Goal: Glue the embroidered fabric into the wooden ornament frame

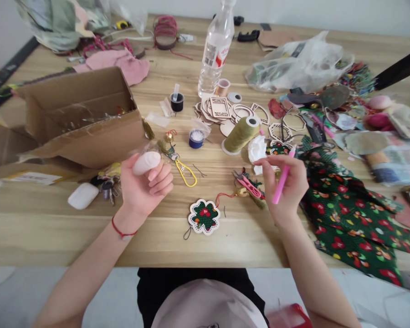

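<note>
My left hand (145,182) is raised above the wooden table (89,232), fingers curled round a small white bottle-like object (146,162). My right hand (287,182) is closed on a pink pen-like tool (283,177), held upright. Between the hands lies a flower-shaped wooden ornament (204,216) covered with green floral fabric, with a red cord. Pink scissors (248,186) lie just left of my right hand. A yellow loop tool (186,172) lies right of my left hand.
An open cardboard box (78,116) stands at the left. A water bottle (216,48), an olive thread spool (241,134), wooden cut-outs (222,109), a blue bead pot (196,138) and a plastic bag (294,64) fill the middle. Green floral fabric (348,214) spreads at the right.
</note>
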Tool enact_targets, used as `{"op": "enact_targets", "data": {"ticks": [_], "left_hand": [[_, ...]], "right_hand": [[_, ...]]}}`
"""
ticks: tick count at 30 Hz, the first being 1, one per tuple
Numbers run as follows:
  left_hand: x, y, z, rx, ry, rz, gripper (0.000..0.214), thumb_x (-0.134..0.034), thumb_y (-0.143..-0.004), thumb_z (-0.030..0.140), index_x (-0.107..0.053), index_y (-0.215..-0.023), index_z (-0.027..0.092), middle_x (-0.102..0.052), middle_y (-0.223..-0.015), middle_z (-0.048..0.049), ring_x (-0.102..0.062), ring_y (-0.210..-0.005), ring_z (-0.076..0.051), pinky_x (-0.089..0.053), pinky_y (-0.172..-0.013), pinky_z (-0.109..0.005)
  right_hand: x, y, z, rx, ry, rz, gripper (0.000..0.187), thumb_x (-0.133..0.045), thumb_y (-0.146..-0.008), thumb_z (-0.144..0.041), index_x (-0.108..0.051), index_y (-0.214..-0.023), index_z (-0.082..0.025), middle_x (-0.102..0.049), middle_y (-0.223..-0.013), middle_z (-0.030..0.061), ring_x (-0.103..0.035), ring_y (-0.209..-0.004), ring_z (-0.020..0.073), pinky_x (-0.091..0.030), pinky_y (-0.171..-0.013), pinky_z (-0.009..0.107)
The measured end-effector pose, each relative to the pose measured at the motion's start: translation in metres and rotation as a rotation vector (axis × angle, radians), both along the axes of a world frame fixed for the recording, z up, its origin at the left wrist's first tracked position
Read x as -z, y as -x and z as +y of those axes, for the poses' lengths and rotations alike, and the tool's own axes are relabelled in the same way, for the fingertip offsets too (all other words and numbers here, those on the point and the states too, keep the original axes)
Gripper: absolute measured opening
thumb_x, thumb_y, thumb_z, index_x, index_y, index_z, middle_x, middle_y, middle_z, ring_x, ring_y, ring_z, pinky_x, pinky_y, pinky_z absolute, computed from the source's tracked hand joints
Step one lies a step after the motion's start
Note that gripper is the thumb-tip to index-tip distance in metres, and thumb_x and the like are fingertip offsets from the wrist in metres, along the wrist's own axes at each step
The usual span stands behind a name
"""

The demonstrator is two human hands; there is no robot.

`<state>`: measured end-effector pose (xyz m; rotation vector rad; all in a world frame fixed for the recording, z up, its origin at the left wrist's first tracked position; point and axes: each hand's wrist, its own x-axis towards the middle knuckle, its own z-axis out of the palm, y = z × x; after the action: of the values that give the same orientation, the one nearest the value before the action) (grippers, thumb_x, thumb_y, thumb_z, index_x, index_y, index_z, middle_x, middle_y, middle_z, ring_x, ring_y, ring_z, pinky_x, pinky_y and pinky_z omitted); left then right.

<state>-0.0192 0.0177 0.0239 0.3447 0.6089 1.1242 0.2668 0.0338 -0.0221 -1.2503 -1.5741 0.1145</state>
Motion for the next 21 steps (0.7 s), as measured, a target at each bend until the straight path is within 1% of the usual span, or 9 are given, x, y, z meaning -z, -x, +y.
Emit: {"op": "enact_targets", "data": {"ticks": [2, 4, 7, 9, 10, 12, 15, 19, 21], "left_hand": [[-0.001, 0.000, 0.000, -0.002, -0.001, -0.004, 0.074, 0.006, -0.094, 0.050, -0.040, -0.047, 0.016, -0.015, -0.048, 0.0051, -0.014, -0.039, -0.007, -0.018, -0.037, -0.021], [-0.001, 0.001, -0.001, -0.004, -0.002, -0.009, 0.073, 0.005, -0.094, 0.050, -0.040, -0.047, 0.016, -0.015, -0.048, 0.0051, -0.014, -0.039, -0.007, -0.018, -0.037, -0.021], [0.000, 0.001, -0.001, -0.007, -0.004, -0.021, 0.071, 0.002, -0.094, 0.051, -0.039, -0.047, 0.017, -0.016, -0.048, 0.0052, -0.014, -0.039, -0.007, -0.019, -0.037, -0.021], [0.001, 0.002, -0.001, -0.004, -0.007, -0.033, 0.070, 0.000, -0.094, 0.051, -0.038, -0.047, 0.017, -0.016, -0.049, 0.0052, -0.014, -0.039, -0.006, -0.019, -0.037, -0.021], [0.001, 0.002, -0.002, 0.000, -0.010, -0.038, 0.069, -0.001, -0.094, 0.052, -0.038, -0.048, 0.017, -0.017, -0.049, 0.0051, -0.014, -0.039, -0.006, -0.019, -0.037, -0.021], [0.001, 0.003, -0.002, 0.010, -0.013, -0.046, 0.067, -0.003, -0.093, 0.052, -0.037, -0.048, 0.017, -0.017, -0.049, 0.0050, -0.015, -0.039, -0.006, -0.020, -0.037, -0.021], [0.001, 0.003, -0.003, 0.017, -0.020, -0.052, 0.064, -0.006, -0.093, 0.052, -0.036, -0.048, 0.017, -0.018, -0.049, 0.0050, -0.016, -0.039, -0.006, -0.021, -0.037, -0.021], [0.001, 0.002, -0.003, 0.021, -0.032, -0.066, 0.062, -0.011, -0.093, 0.053, -0.035, -0.048, 0.017, -0.018, -0.049, 0.0050, -0.016, -0.038, -0.006, -0.022, -0.037, -0.021], [0.002, 0.003, -0.003, 0.023, -0.034, -0.073, 0.062, -0.012, -0.094, 0.053, -0.035, -0.049, 0.017, -0.018, -0.049, 0.0049, -0.017, -0.039, -0.006, -0.022, -0.037, -0.020]], "right_hand": [[0.002, 0.002, -0.004, -0.054, 0.031, -0.051, 0.007, -0.065, -0.090, -0.022, -0.063, -0.097, -0.021, -0.072, -0.085, 0.0026, -0.071, -0.080, 0.0190, -0.057, -0.078, 0.036], [0.006, 0.007, -0.010, -0.186, 0.076, -0.081, 0.009, -0.061, -0.092, -0.019, -0.063, -0.101, -0.022, -0.074, -0.088, 0.0030, -0.072, -0.080, 0.0182, -0.058, -0.073, 0.033], [0.011, 0.017, -0.021, -0.456, 0.173, -0.024, 0.027, -0.050, -0.098, -0.018, -0.056, -0.123, -0.026, -0.074, -0.095, 0.0033, -0.073, -0.085, 0.0175, -0.060, -0.076, 0.034], [0.013, 0.025, -0.026, -0.576, 0.269, 0.087, 0.036, -0.041, -0.102, -0.021, -0.046, -0.138, -0.028, -0.074, -0.094, 0.0034, -0.073, -0.078, 0.0161, -0.061, -0.070, 0.032], [0.014, 0.030, -0.027, -0.603, 0.318, 0.128, 0.038, -0.037, -0.104, -0.023, -0.044, -0.141, -0.028, -0.073, -0.091, 0.0030, -0.072, -0.072, 0.0151, -0.060, -0.065, 0.030], [0.012, 0.038, -0.027, -0.626, 0.378, 0.113, 0.035, -0.037, -0.104, -0.027, -0.051, -0.136, -0.026, -0.072, -0.086, 0.0027, -0.070, -0.067, 0.0147, -0.059, -0.064, 0.030], [0.009, 0.052, -0.018, -0.619, 0.389, 0.005, 0.028, -0.045, -0.102, -0.035, -0.067, -0.111, -0.021, -0.072, -0.089, 0.0061, -0.069, -0.078, 0.0189, -0.058, -0.074, 0.035], [0.011, 0.076, 0.003, -0.579, 0.436, 0.018, 0.031, -0.048, -0.100, -0.040, -0.067, -0.089, -0.019, -0.071, -0.084, 0.0062, -0.067, -0.077, 0.0190, -0.054, -0.074, 0.032], [0.017, 0.089, 0.013, -0.557, 0.464, 0.030, 0.030, -0.048, -0.099, -0.041, -0.065, -0.089, -0.018, -0.070, -0.081, 0.0048, -0.065, -0.071, 0.0172, -0.051, -0.070, 0.029]]}}
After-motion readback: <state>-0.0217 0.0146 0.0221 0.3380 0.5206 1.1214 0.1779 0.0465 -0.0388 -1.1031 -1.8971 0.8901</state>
